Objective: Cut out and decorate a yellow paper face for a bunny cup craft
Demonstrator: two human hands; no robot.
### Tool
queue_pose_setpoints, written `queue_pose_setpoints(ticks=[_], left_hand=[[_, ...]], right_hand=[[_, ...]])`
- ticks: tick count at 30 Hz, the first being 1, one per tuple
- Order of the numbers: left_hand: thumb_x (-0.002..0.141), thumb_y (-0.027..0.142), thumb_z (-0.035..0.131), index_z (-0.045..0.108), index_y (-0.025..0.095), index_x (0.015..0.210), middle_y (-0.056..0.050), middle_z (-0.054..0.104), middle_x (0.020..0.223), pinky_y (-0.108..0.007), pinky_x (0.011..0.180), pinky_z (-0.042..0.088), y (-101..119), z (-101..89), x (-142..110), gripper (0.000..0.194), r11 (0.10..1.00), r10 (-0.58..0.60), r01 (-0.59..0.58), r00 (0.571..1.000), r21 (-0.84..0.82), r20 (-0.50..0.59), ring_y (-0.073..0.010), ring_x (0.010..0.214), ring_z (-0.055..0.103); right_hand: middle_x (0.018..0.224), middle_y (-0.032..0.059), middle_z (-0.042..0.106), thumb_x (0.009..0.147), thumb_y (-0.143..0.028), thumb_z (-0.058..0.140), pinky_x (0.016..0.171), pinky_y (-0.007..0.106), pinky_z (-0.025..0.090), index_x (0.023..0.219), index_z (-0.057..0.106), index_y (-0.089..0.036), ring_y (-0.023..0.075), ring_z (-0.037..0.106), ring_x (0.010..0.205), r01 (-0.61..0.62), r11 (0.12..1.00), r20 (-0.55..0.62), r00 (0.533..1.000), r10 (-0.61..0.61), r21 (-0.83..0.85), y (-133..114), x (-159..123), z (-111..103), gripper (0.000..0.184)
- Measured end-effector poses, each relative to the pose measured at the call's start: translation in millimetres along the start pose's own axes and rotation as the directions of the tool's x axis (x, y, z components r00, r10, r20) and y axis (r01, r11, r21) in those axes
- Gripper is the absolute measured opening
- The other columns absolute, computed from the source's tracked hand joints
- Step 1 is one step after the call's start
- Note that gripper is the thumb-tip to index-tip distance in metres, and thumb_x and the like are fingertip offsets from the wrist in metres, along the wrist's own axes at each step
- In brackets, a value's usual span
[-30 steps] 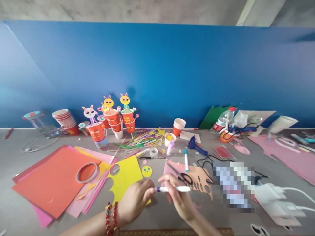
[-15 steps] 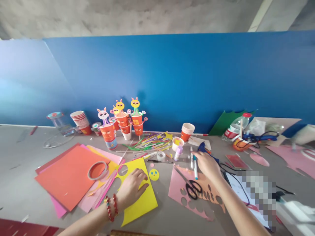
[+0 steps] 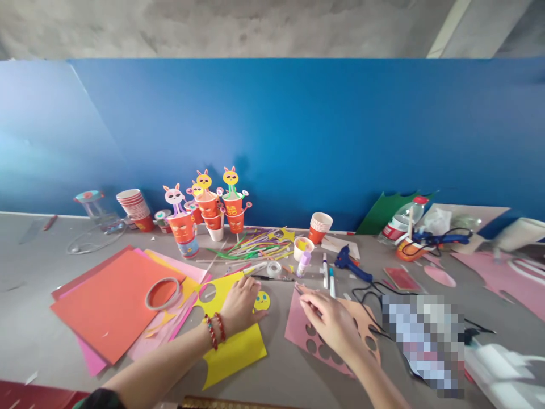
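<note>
My left hand (image 3: 240, 307) is over the yellow paper sheet (image 3: 234, 355), thumb and fingers apart. Its fingers reach around a yellow paper disc (image 3: 263, 301) with a drawn face, covering part of it. My right hand (image 3: 326, 318) is above the pink and orange paper with cut-out holes (image 3: 293, 326). Its fingers are curled over the scissors (image 3: 299, 289); only the blade end shows, and the handles are hidden. Past that hand lie a white marker (image 3: 325, 271) and a blue-capped marker (image 3: 332, 283). A black pen (image 3: 272, 278) lies beyond my left fingertips.
Decorated paper-cup figures (image 3: 183, 230) stand at the back left, near a pile of pipe cleaners (image 3: 251, 247). Stacked coloured paper (image 3: 114, 301) bears a tape roll (image 3: 163, 293). A glue stick (image 3: 303, 264), blue glue gun (image 3: 351, 264) and cables (image 3: 366, 292) lie to the right.
My right hand has left the markers and come down and left onto the scissors. My left hand has shifted right, partly over the yellow disc.
</note>
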State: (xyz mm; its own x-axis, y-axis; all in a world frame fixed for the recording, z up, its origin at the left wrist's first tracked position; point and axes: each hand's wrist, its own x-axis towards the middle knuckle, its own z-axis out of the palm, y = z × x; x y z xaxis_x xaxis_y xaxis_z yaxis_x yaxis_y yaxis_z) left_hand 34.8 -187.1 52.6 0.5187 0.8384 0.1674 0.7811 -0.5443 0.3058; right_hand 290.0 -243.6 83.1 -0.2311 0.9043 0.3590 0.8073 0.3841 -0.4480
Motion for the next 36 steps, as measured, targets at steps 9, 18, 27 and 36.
queue_pose_setpoints(ticks=[9, 18, 27, 36], left_hand=[[0.079, 0.035, 0.07, 0.06, 0.019, 0.117, -0.011, 0.061, 0.118, -0.044, 0.099, 0.044, -8, -1.9, 2, 0.043, 1.0, 0.024, -0.024, 0.999, 0.001, 0.031, -0.0301, 0.113, 0.054], [0.08, 0.025, 0.062, 0.062, 0.018, 0.115, -0.013, 0.061, 0.119, -0.05, 0.102, 0.04, -1, -16.6, 6, 0.035, 0.999, 0.018, -0.018, 1.0, 0.043, -0.009, -0.0336, 0.117, 0.051], [0.087, 0.048, 0.062, 0.048, 0.022, 0.139, -0.01, 0.045, 0.152, -0.051, 0.119, 0.023, 59, 5.9, -6, 0.06, 0.867, 0.497, -0.467, 0.836, -0.177, 0.233, -0.0291, 0.139, 0.04], [0.089, 0.05, 0.059, 0.044, 0.022, 0.143, -0.011, 0.04, 0.155, -0.054, 0.12, 0.021, 52, 13.4, -13, 0.062, 0.839, 0.544, -0.512, 0.78, -0.183, 0.31, -0.0301, 0.142, 0.036]], right_hand=[[0.087, 0.0057, 0.075, 0.097, -0.029, 0.044, 0.069, 0.03, 0.053, 0.089, 0.065, -0.024, 0.022, 0.07, 0.077, -0.054, 0.998, -0.113, 0.992, 0.049, -0.044, 30, -29, -2, 0.023], [0.089, 0.0066, 0.074, 0.095, -0.028, 0.044, 0.071, 0.031, 0.051, 0.091, 0.064, -0.024, 0.0223, 0.069, 0.081, -0.218, 0.953, -0.085, 0.975, 0.204, -0.212, 68, -34, -26, 0.021], [0.124, 0.0075, 0.068, 0.079, -0.027, 0.065, 0.089, 0.035, 0.048, 0.108, 0.067, -0.025, 0.0275, 0.065, 0.109, -0.109, 0.956, 0.189, 0.968, 0.164, -0.272, 43, -14, -11, 0.03], [0.103, 0.0067, 0.068, 0.083, -0.019, 0.059, 0.082, 0.029, 0.046, 0.1, 0.069, -0.022, 0.0225, 0.063, 0.097, -0.131, 0.921, 0.189, 0.959, 0.211, -0.367, 53, -3, -16, 0.02]])
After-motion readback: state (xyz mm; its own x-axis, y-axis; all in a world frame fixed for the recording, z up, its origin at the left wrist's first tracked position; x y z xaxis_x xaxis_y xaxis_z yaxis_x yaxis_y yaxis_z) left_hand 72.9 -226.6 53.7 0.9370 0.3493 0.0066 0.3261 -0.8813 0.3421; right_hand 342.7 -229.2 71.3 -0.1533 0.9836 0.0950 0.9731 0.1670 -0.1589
